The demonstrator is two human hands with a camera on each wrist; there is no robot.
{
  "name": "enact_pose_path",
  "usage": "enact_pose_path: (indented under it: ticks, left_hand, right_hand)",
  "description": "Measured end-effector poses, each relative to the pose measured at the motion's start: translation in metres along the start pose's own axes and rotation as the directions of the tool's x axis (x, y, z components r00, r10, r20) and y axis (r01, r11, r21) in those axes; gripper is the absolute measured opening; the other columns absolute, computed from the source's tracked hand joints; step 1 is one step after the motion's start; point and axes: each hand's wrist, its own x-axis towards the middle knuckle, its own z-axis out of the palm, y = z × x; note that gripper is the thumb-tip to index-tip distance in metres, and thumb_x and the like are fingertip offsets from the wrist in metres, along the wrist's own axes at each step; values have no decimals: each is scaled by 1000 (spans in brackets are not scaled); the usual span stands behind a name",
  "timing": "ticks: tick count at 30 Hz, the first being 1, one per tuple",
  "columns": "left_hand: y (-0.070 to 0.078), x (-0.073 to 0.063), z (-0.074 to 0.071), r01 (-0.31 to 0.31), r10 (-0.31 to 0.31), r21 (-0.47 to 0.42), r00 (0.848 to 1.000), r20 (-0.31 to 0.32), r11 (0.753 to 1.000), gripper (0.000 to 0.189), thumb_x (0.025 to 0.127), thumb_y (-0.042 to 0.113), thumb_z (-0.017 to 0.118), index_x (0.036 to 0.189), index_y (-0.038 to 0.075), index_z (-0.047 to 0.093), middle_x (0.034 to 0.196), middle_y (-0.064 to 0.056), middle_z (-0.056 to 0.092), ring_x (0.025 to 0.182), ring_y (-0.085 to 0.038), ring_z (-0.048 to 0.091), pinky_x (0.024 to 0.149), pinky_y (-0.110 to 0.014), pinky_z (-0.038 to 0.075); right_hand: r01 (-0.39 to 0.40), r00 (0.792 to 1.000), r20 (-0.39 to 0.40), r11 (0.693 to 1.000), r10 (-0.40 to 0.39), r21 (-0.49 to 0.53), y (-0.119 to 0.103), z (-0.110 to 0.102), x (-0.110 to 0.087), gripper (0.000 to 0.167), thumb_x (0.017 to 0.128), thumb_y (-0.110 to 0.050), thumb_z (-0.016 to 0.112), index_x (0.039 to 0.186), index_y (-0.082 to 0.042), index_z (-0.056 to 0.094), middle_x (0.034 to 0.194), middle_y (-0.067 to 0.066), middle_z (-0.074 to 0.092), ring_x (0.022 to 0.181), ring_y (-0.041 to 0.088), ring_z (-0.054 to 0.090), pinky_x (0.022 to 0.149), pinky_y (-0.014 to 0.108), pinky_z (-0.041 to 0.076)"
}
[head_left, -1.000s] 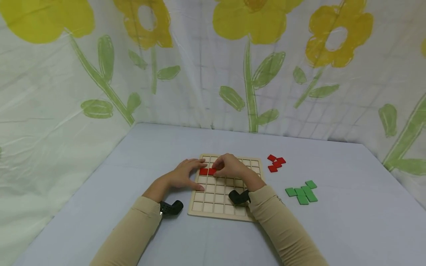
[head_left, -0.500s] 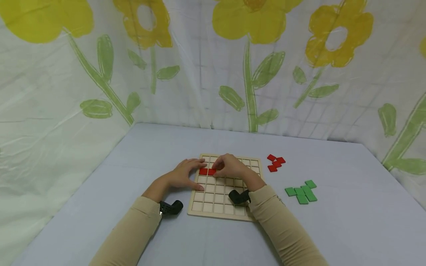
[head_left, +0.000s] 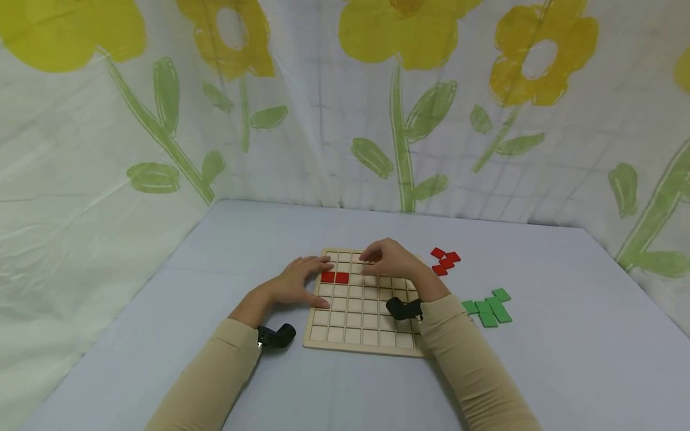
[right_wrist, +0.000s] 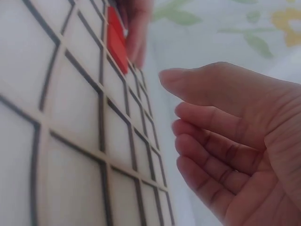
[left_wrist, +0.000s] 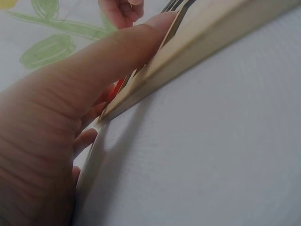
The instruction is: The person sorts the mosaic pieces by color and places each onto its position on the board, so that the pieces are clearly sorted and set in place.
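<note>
Near the middle of the table (head_left: 323,398), a wooden board (head_left: 366,351) lies flat, its face divided into a grid of shallow cells. 2 red tiles (head_left: 342,278) sit side by side in the 3rd row from the far edge, filling the 2 leftmost cells. The left hand (head_left: 293,282) lies across the board's left rim, thumb and fingers spread wide, touching the board but gripping nothing; whether a fingertip also meets a tile, I cannot tell. The right hand (head_left: 395,261) hangs above the far part of the grid, thumb apart from gently bent fingers, with nothing between them. Right of the board lie 4 loose red tiles (head_left: 446,263) in a cluster and, nearer the person, some green tiles (head_left: 488,320), several edge to edge. All the tiles look thin, light and stiff, perhaps a little slick on their coloured faces, and hard to break. A loose tile is probably best pinched by 2 opposite edges, tipped up first since it offers so little height. Seated in a cell, it leaves scant edge to catch, so a fingernail at its side would serve better. The board looks stiff and light enough to skid; its rim is the place to steady it.
</note>
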Motion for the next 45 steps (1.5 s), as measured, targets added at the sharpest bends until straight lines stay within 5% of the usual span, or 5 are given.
enact_pose_path:
  ticks: [16, 25, 33, 45]
  left_hand:
    - [1, 0, 2, -2, 2, -9, 1000, 3, 1000, 87, 69, 46, 78, 141, 16, 40, 154, -1, 26, 143, -29, 15, 118, -51, 6]
    - [0, -1, 1, 2, -2, -6, 1000, -1, 1000, 86, 69, 45, 78, 141, 16, 40, 154, -2, 25, 143, -30, 15, 118, -50, 4]
    - [1, 0, 1, 17, -17, 8, 1000, 0, 1000, 87, 69, 48, 78, 142, 20, 39, 155, 1, 24, 143, -29, 15, 117, -51, 9]
    - [0, 0, 1, -12, 13, 24, 1000, -9, 1000, 86, 70, 47, 77, 141, 18, 40, 154, -3, 27, 142, -30, 18, 117, -52, 9]
  right_hand:
    - [-102, 992, -75, 993, 106, 54, 41, -55, -24, 41, 84, -21, 69, 117, 2, 61, 122, 19, 59, 115, 32, 54, 98, 43, 46]
    - [-223, 970, -68, 966, 233, 131, 70, -85, -33, 46, 86, -24, 67, 122, 2, 58, 127, 20, 57, 116, 31, 53, 100, 43, 44]
    - [-242, 961, -76, 943, 266, 229, 88, -112, -47, 51, 88, -22, 63, 128, 6, 50, 137, 23, 45, 129, 36, 39, 112, 52, 28]
    - [-390, 912, -15, 878, 410, 278, 118, -124, -56, 44, 92, -18, 57, 129, 5, 49, 139, 22, 44, 122, 29, 46, 112, 48, 31]
